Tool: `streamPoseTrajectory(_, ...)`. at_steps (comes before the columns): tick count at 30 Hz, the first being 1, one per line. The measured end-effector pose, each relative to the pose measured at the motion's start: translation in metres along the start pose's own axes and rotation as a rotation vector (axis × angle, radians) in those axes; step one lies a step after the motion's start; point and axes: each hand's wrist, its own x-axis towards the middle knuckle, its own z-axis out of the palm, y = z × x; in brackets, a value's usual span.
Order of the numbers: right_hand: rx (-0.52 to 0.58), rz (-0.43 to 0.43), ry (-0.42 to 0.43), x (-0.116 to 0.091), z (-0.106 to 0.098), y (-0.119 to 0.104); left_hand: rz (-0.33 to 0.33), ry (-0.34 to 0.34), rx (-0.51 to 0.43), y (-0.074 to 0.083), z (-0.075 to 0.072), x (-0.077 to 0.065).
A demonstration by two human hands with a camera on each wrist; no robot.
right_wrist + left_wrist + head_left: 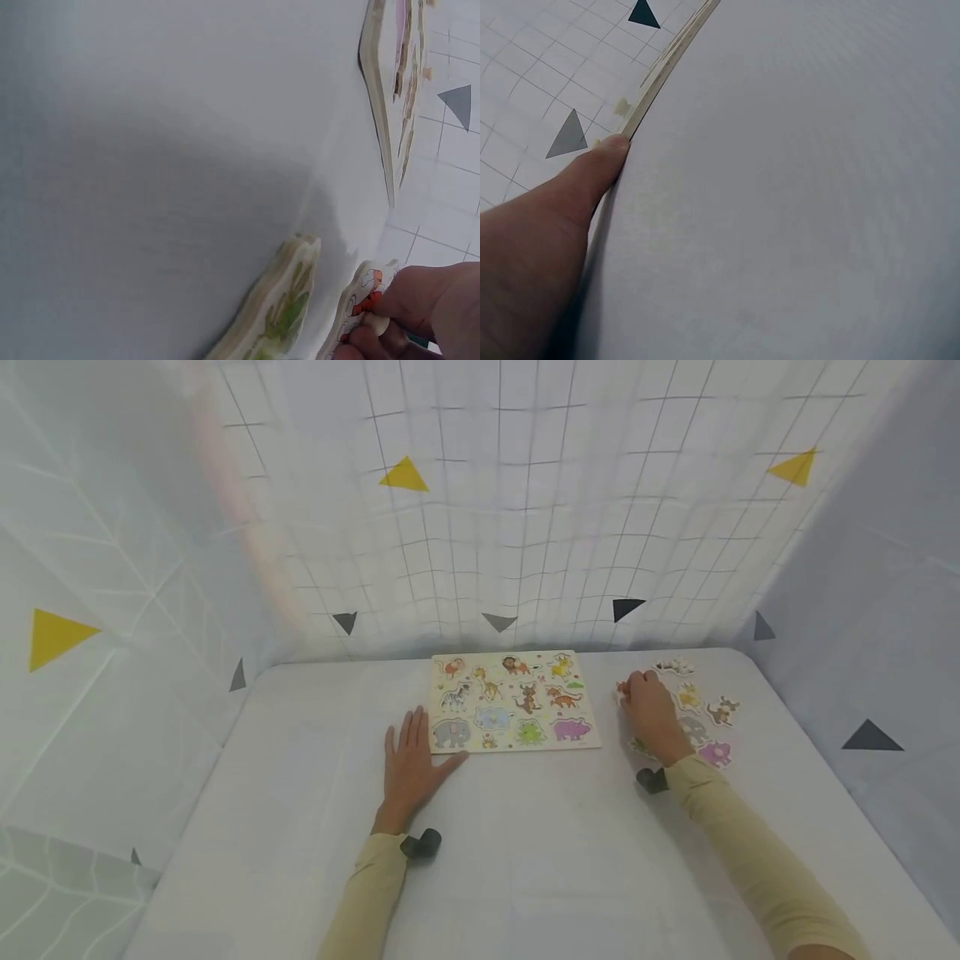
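A wooden animal puzzle board [547, 706] lies near the far edge of the table. My left hand [408, 768] lies flat with spread fingers at its lower left corner, the thumb [613, 150] resting on the near edge. To the right of the board, my right hand [651, 714] pinches the pale knob [376, 324] of an orange striped tiger piece [367, 302]. The fingers hide much of that piece. Just beside it in the right wrist view is a green frog piece [289, 315].
Around the right hand lie several loose pieces: a zebra [675, 667], a yellow animal [688, 697], a kangaroo [722, 711], a grey elephant [694, 729] and a purple hippo [715, 754]. A patterned curtain [510, 543] hangs behind the white table [525, 852].
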Motion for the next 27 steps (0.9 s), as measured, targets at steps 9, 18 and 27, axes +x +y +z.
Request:
streamPoseTrajectory(9,0.034,0.008,-0.026,0.007,0.007,-0.009,0.001,0.003,-0.003,0.000,0.002,0.001)
streamPoseTrajectory(18,0.094,-0.041,-0.043,0.012,0.013,-0.033,-0.002,0.004,0.010,0.000,-0.002,-0.001)
streamPoseTrajectory(27,0.105,-0.101,-0.029,0.012,0.017,-0.050,0.008,0.015,-0.005,0.000,-0.001,-0.001)
